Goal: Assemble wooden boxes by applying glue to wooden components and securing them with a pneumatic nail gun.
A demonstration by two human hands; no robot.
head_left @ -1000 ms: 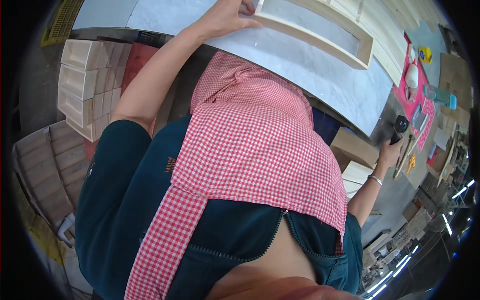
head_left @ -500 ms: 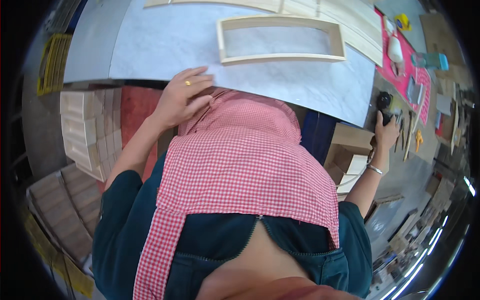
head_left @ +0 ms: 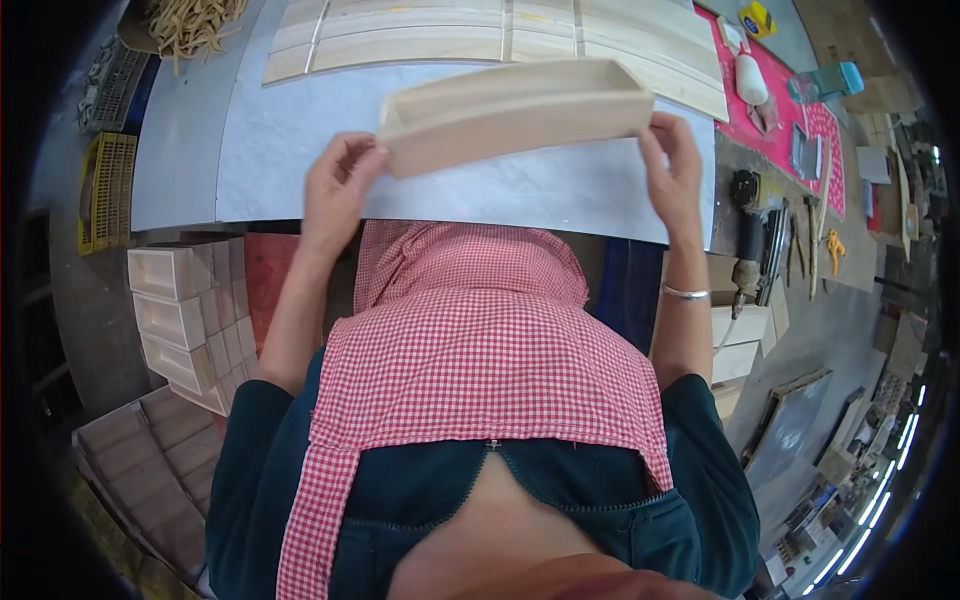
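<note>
A long rectangular frame of pale wood is tilted over the marble-patterned tabletop, slightly smeared by motion. Its long side faces me, and the right end stands higher than the left. My left hand grips the left end, thumb and fingers bent around the corner. At the opposite end, my right hand has its fingers on the corner, with the thumb on the near side. A black air-powered tool with a hose lies at the right of the table, apart from my right hand.
Grooved wooden boards lie along the table's far side. A white bottle and a teal-lidded container stand on pink cloth at right. Wooden boxes are stacked at lower left. Pale strips fill a container at far left.
My right hand has left the black tool and taken the frame's right end. The left hand has moved from the table edge to its left end. The frame has tilted and come nearer.
</note>
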